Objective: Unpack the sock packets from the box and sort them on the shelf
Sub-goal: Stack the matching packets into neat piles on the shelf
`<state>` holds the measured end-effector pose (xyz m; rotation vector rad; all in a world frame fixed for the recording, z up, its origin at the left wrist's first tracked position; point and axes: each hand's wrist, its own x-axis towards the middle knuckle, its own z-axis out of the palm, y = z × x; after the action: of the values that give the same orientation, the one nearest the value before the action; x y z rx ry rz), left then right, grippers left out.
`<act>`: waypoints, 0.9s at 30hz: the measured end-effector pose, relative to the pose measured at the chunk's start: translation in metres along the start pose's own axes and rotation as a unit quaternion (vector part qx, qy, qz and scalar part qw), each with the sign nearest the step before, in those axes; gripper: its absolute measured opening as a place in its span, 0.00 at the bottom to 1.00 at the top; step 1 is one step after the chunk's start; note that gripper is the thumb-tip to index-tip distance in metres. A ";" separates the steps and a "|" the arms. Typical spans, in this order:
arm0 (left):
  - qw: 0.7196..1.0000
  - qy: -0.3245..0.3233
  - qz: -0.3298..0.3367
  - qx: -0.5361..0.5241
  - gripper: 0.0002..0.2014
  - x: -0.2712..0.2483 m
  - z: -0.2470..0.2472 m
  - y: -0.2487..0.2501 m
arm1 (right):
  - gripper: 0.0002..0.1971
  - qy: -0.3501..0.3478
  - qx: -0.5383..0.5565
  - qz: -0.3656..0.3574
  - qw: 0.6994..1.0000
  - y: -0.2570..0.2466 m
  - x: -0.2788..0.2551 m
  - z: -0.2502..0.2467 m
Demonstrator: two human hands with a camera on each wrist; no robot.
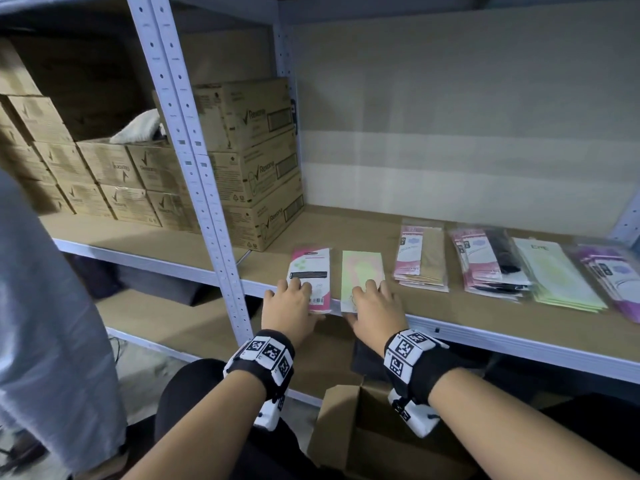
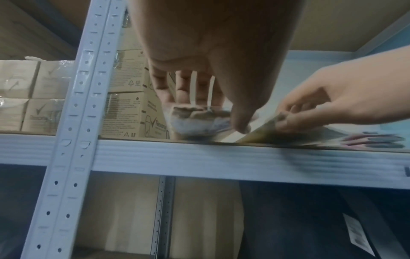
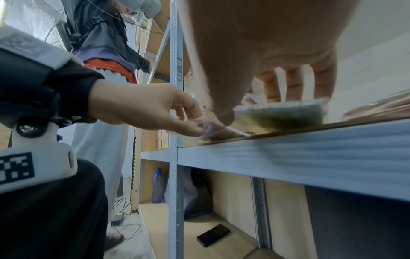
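Observation:
On the shelf board [image 1: 346, 230], near its front edge, a pink-and-white sock packet [image 1: 311, 268] and a pale yellow-green one [image 1: 363, 266] lie side by side. My left hand [image 1: 294, 303] pinches the pink packet's [image 2: 199, 122] near end, fingers on top and thumb at the edge. In the same way, my right hand [image 1: 365, 303] holds the yellow-green packet [image 3: 284, 112]. Both packets overhang the shelf's front rail [image 2: 221, 157] slightly. The open cardboard box [image 1: 363, 427] stands below, between my forearms; its inside is hidden.
To the right lie several sorted piles of packets: beige-pink [image 1: 420, 261], pink-black [image 1: 485, 265], yellow-green [image 1: 561, 275], purple [image 1: 613, 271]. Stacked Rexona cartons [image 1: 263, 168] and a steel upright [image 1: 214, 202] bound the left. Another person [image 1: 52, 306] stands at far left. A phone [image 3: 213, 235] lies on the lower shelf.

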<state>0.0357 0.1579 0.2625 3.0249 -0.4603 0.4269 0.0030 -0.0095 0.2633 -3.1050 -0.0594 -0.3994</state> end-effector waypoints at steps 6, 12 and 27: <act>0.984 0.077 -0.027 -0.160 0.09 0.007 -0.009 -0.014 | 0.16 0.060 0.008 -0.024 0.998 0.009 0.009 -0.013; 0.896 0.099 -0.218 -0.374 0.08 0.005 -0.024 -0.027 | 0.20 0.007 -0.032 -0.033 0.999 0.013 0.003 -0.009; 0.625 0.065 -0.384 -0.677 0.09 0.007 0.001 -0.029 | 0.23 -0.050 0.203 0.243 0.947 0.050 -0.004 -0.009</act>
<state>0.0506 0.1831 0.2630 1.4067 0.4182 0.0862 -0.0015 -0.0599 0.2702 -2.6031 0.5406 -0.1807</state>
